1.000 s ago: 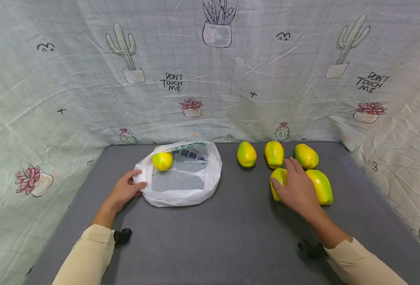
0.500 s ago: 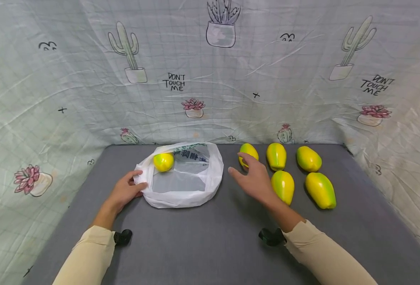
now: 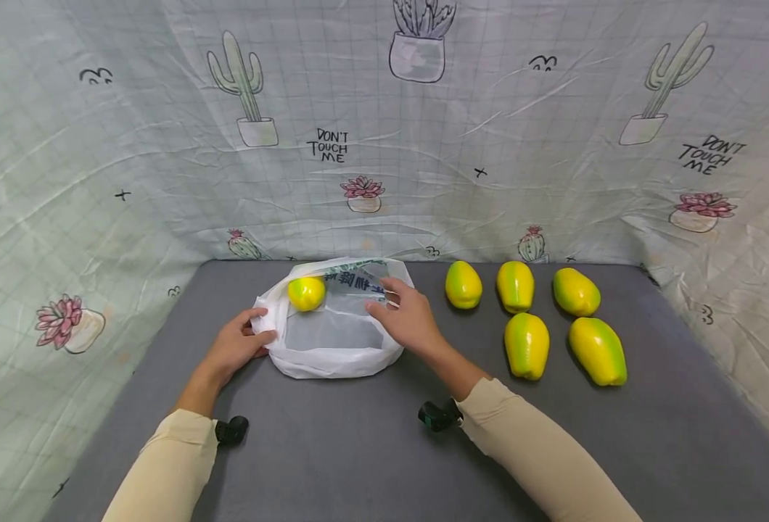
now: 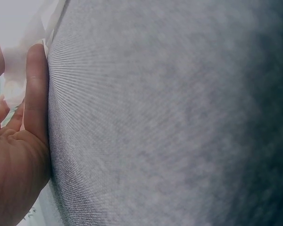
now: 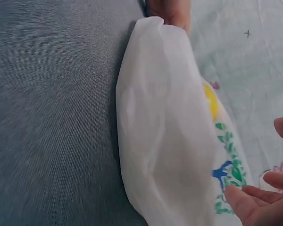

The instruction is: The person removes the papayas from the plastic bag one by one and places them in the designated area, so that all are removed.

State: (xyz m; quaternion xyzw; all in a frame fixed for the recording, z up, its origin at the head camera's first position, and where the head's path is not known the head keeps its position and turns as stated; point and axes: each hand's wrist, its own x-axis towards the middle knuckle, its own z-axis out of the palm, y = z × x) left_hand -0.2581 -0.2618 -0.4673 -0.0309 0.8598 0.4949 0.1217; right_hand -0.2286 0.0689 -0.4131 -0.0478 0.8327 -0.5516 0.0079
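Note:
A white plastic bag point(image 3: 334, 365) lies with its mouth wide on the grey tabletop, left of centre in the head view. Inside, at the back left, is one yellow-green papaya point(image 3: 306, 293). My left hand point(image 3: 237, 346) pinches the bag's left side between thumb and fingers; the left wrist view shows its thumb point(image 4: 36, 92) along the tabletop beside the white plastic. Over the bag's right rim hovers my right hand point(image 3: 410, 319), fingers spread and holding nothing. In the right wrist view its fingertips point(image 5: 236, 195) appear near the bag's printed wall; contact cannot be told.
Several more papayas stand to the right in two rows, among them a front one point(image 3: 527, 346) and a back-right one point(image 3: 577, 291). A patterned cloth point(image 3: 463, 130) hangs behind and along both sides of the grey tabletop point(image 3: 358, 449).
My right hand has travelled left, from over the front papayas to the bag's right rim, carrying nothing. The left hand has stayed on the bag. The head view has shifted slightly.

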